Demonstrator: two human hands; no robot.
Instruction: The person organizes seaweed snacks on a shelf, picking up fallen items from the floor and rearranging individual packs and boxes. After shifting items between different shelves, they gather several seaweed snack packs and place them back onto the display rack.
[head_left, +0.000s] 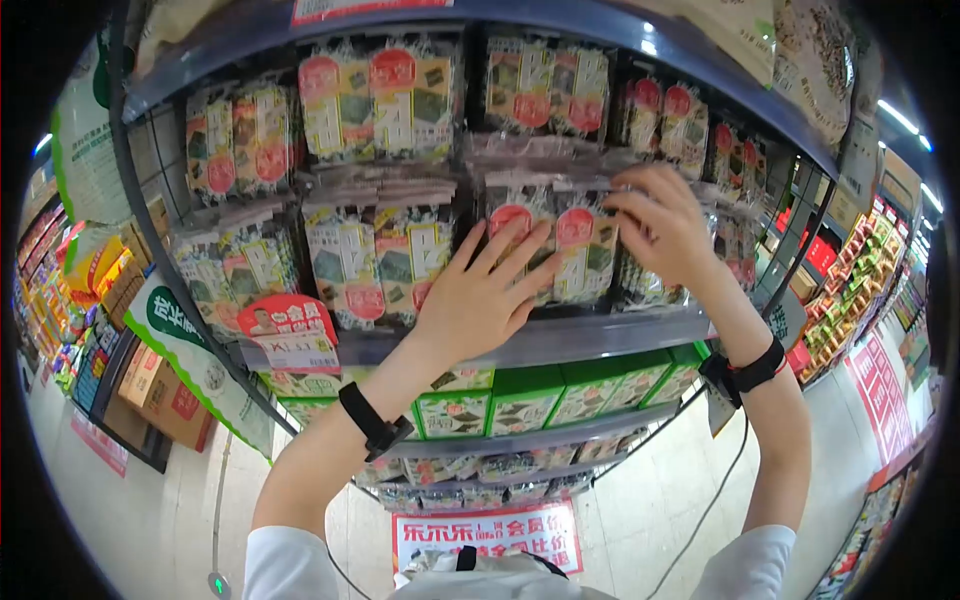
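My left hand [490,285] lies with spread fingers over the front of a seaweed snack pack [575,240], in the middle of the lower row on the shelf. The pack is clear-wrapped, with a red round label and dark green sheets printed on it; my fingers hide part of its left half. At its upper right corner is my right hand [665,220], fingers bent and a gap between thumb and fingertips. More seaweed packs [375,250] stand upright in rows just left of my left hand. Each wrist wears a black band.
The shelf's front rail [560,335] runs below the packs, with a red price tag [290,330] at its left. Green boxes [525,405] fill the shelf beneath. Further packs [385,95] stand behind and above. A hanging cable [715,490] trails from my right wrist.
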